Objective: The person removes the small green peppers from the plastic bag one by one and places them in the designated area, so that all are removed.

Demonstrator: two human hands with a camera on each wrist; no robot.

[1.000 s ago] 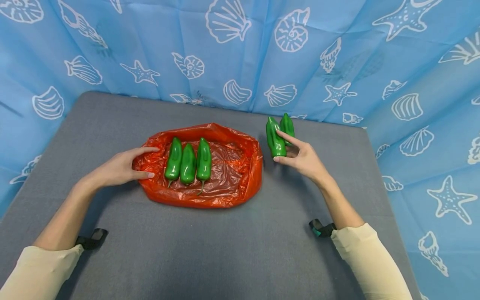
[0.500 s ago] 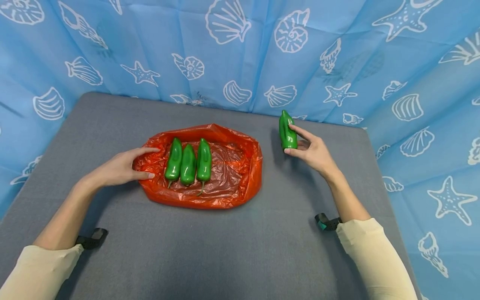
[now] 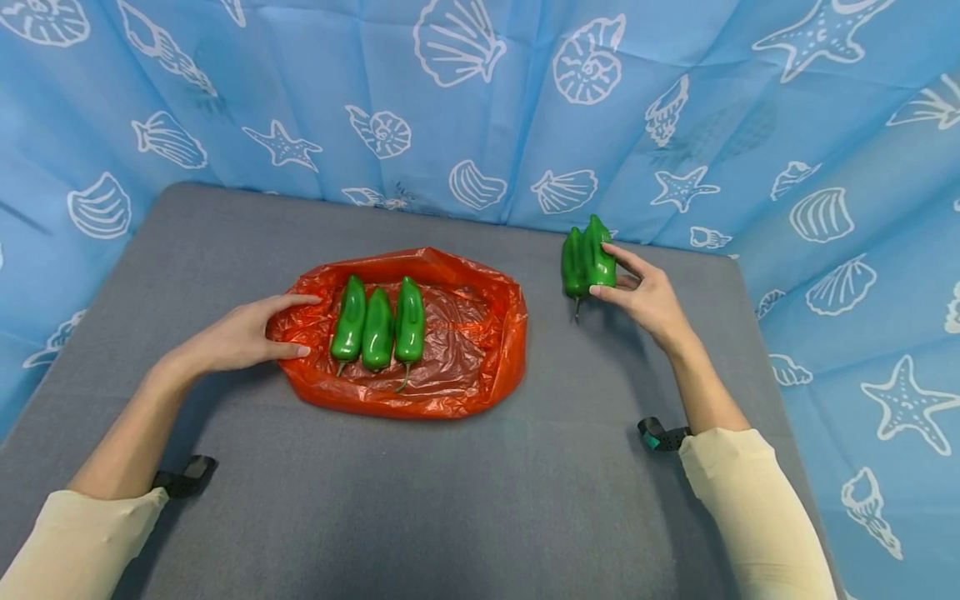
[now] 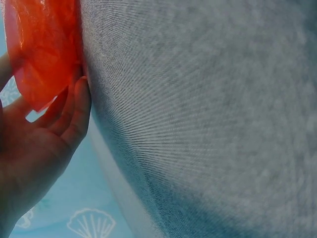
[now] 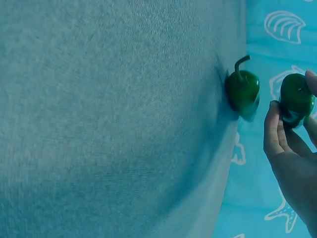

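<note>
My left hand holds the left side of a red plastic bag, its thumb and fingers over the rolled rim; the left wrist view shows the bag between them. Three green peppers lie side by side inside: a left one, a middle one and a right one. My right hand pinches another green pepper by its sides. Left of it, a stemmed green pepper lies on the table. In the right wrist view, the held pepper is raised, apart from that one.
A grey cloth-covered table runs under everything. Its back edge lies just behind the two peppers on the right. Beyond hangs a blue curtain with white shells and starfish. A black wrist mount sits on each forearm.
My right hand has carried its pepper rightward and slightly back, passing in front of the lying pepper to its right side. The left hand and the bag have stayed put.
</note>
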